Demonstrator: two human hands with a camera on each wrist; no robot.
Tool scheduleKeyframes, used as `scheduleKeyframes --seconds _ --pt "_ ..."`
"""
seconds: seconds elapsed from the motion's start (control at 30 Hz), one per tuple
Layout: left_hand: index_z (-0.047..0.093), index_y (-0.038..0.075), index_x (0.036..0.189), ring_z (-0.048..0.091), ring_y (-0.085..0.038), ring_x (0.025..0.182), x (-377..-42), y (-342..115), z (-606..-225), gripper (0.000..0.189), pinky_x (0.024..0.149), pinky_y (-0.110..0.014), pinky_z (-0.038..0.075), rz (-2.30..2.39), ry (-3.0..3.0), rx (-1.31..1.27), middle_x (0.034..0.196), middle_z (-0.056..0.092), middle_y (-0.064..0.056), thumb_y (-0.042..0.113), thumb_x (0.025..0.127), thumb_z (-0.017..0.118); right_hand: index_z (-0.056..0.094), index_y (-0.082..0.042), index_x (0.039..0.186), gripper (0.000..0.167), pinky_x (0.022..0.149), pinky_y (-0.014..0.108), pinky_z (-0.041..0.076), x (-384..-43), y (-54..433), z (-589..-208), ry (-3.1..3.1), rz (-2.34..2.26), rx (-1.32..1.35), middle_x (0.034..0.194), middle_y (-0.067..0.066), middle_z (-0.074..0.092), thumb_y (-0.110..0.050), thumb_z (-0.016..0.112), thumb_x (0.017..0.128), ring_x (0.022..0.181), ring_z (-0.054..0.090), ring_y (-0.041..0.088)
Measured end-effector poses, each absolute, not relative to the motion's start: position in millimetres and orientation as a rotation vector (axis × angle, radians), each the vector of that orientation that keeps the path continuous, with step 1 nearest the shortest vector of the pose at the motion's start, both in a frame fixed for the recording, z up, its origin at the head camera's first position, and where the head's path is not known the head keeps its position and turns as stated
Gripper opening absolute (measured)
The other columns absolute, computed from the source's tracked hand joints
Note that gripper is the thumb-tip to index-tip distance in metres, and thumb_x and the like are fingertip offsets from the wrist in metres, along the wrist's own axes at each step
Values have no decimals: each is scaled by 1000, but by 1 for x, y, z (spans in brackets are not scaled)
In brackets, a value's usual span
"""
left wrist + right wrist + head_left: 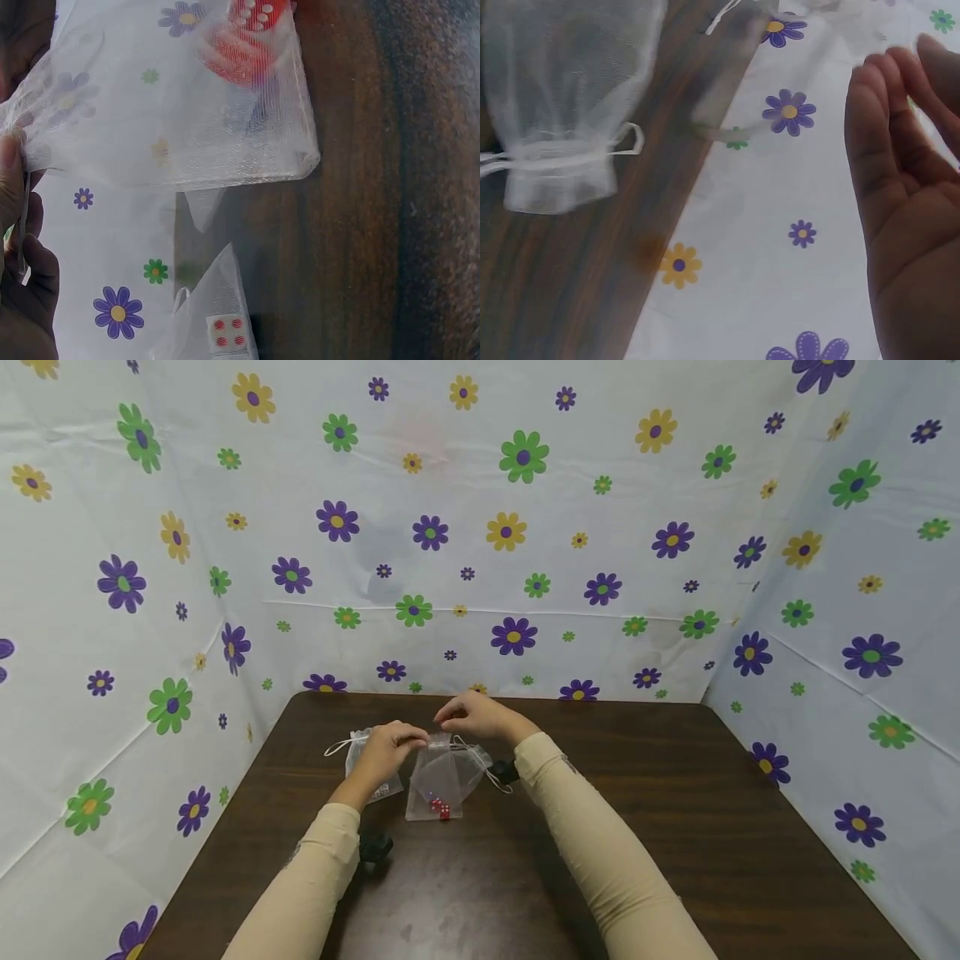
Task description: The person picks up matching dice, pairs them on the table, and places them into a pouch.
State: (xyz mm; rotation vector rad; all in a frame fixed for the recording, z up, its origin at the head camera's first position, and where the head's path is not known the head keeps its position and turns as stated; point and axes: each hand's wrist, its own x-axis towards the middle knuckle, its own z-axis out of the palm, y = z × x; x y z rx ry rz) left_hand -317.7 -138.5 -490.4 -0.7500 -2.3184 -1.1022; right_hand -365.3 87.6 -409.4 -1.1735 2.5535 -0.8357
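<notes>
My left hand (386, 750) pinches the gathered top of a sheer white drawstring bag (431, 777), which hangs upright in the head view. At its bottom are red dice (441, 808) with white dots; something blue (259, 109) shows through the mesh beside them. Just above and right of the bag's mouth is my right hand (480, 717), its fingers loosely bent. In the right wrist view a gap shows between thumb and fingertips, with nothing held. A second sheer bag (386, 789), left of the first, contains a white die (226, 334) with red dots.
Another sheer bag (472, 768) with white drawstrings lies on the right, partly behind the held one. Black devices sit at both wrists. The dark wooden table (675, 827) meets a flower-printed white cloth (465, 485) at the back and sides.
</notes>
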Motion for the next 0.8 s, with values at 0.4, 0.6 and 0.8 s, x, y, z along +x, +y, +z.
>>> scheduleKeyframes --seconds 0.4,0.6,0.8 --pt "79 9 98 71 -18 85 -317 -141 -490 9 76 -32 57 -1221 -2361 -680 96 76 -4 7 92 72 75 -3 101 12 76 27 54 -366 92 -433 2419 -745 -1105 87 1 71 -12 67 99 81 65 20" --pt "79 11 108 66 -16 78 -313 -149 -487 16 70 -32 52 -1180 -2432 -615 103 77 -6 11 92 74 77 -3 100 15 74 27 55 -365 96 -437 2456 -819 -1032 78 0 71 -11 65 100 77 66 20" --pt "77 8 110 69 -17 82 -310 -161 -485 18 70 -30 54 -1209 -2487 -592 102 77 -7 9 92 74 77 -1 103 19 71 25 52 -366 102 -440 2515 -840 -999 76 1 70 -14 64 101 76 65 20"
